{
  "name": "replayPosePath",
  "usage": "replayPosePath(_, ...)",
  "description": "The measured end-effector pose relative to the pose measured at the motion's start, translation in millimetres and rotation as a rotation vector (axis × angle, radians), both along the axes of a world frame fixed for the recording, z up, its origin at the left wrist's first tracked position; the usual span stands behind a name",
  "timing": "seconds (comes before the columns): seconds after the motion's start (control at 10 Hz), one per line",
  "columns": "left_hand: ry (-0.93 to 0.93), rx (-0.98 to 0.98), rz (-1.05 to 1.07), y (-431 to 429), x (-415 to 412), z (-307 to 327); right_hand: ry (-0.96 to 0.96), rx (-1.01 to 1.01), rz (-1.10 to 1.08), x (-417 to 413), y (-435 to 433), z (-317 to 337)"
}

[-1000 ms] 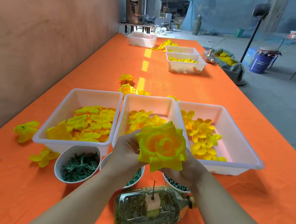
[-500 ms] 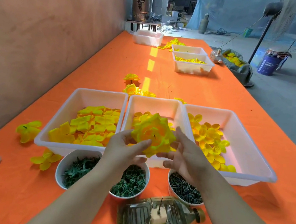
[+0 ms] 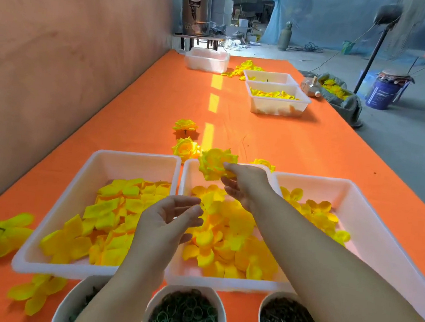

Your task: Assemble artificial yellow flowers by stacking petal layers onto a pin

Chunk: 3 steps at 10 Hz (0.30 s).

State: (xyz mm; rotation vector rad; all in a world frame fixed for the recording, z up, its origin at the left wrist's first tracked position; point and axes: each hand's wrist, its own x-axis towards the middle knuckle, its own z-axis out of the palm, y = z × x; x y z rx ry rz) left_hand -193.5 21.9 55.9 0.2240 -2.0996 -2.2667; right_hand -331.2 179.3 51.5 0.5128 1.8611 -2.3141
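Our left hand (image 3: 165,221) hovers at lower centre of the frame, fingers loose and grasping nothing, above the near part of the middle tray (image 3: 219,283). Up and to the right, the finished flower (image 3: 215,164) sits over that tray's far edge at the fingertips of our right hand (image 3: 247,184). The fingers touch its rim, but we cannot tell whether they pinch it or have let go. We judge the step to be setting this flower aside, so it should land past the tray on the orange table (image 3: 299,149). If it falls short it drops among the loose petals. The free left hand is well placed to pick up a next petal layer. At far left, loose petal pieces (image 3: 7,235) lie on the cloth beside the left tray (image 3: 133,155), which holds flat petal layers. Along the bottom edge stand three bowls: a left bowl (image 3: 65,300) partly hidden by our arm, a middle bowl (image 3: 187,287) of green rings, and a right bowl (image 3: 262,310) of dark pins. Beyond the trays, three done flowers (image 3: 186,148) crowd the landing spot. The right tray (image 3: 335,180) holds smaller petals, and our right forearm crosses its near corner. The assembly pin is out of frame.
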Motion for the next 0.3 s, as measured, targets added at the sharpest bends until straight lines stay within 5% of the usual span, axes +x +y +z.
replayPosePath(0.2, 0.001, 0.06, 0.018, -2, -29, 1, -0.015, -0.078, -0.054, -92, -33, 13)
replayPosePath(0.3, -0.003, 0.042, 0.032, -8, -36, -5, -0.07, 0.104, 0.022, -100, -39, 4)
